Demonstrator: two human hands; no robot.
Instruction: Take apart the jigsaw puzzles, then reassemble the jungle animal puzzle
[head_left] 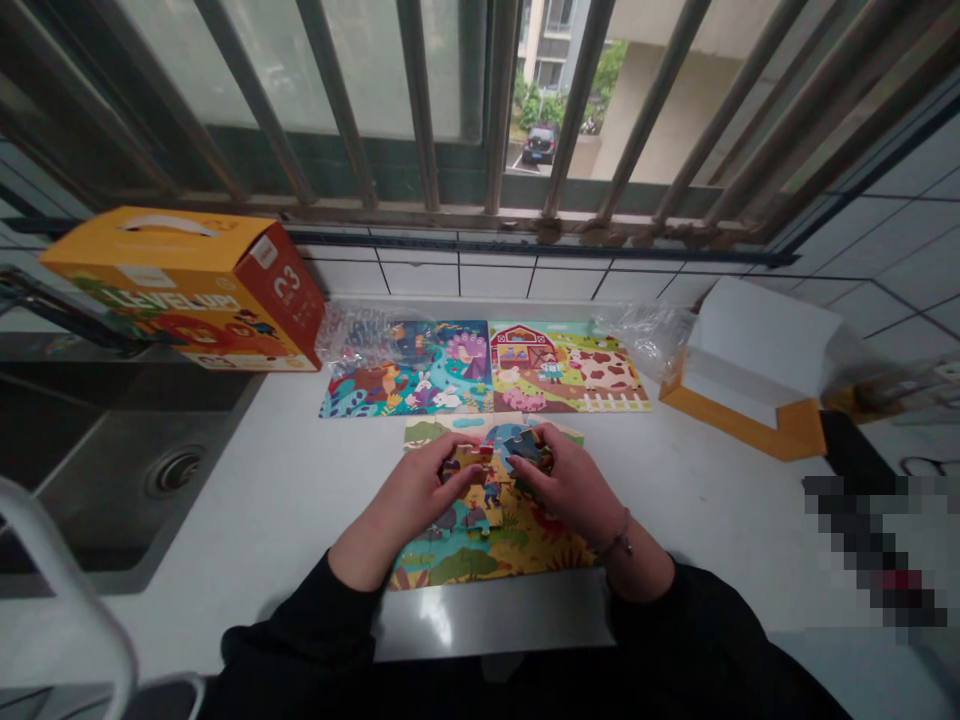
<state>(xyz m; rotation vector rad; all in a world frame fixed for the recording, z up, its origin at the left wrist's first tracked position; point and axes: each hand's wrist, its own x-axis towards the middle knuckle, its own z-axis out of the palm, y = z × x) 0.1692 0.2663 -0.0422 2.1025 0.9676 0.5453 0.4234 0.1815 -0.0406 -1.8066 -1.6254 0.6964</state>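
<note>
My left hand (411, 497) is closed around a few jigsaw pieces (474, 453) with reddish and brown print, held between thumb and fingers. Opposite it, my right hand (579, 487) grips dark-backed jigsaw pieces (523, 446). Both hands hover over the middle of a savanna-coloured jigsaw puzzle (457, 568) with green bushes, water and yellow ground. Some of that puzzle is hidden beneath my hands. Just behind it lie a blue forest puzzle picture (420, 385) with rabbits and a farm puzzle picture (559, 385) with a barn and a cow.
At the left stands an orange carton (180, 290) beside a dark sink (112, 470). An open white-and-orange box (757, 350) sits at the right. Clear plastic wrap (367, 335) lies along the back tiles. Window bars (420, 110) rise behind the white counter (300, 450).
</note>
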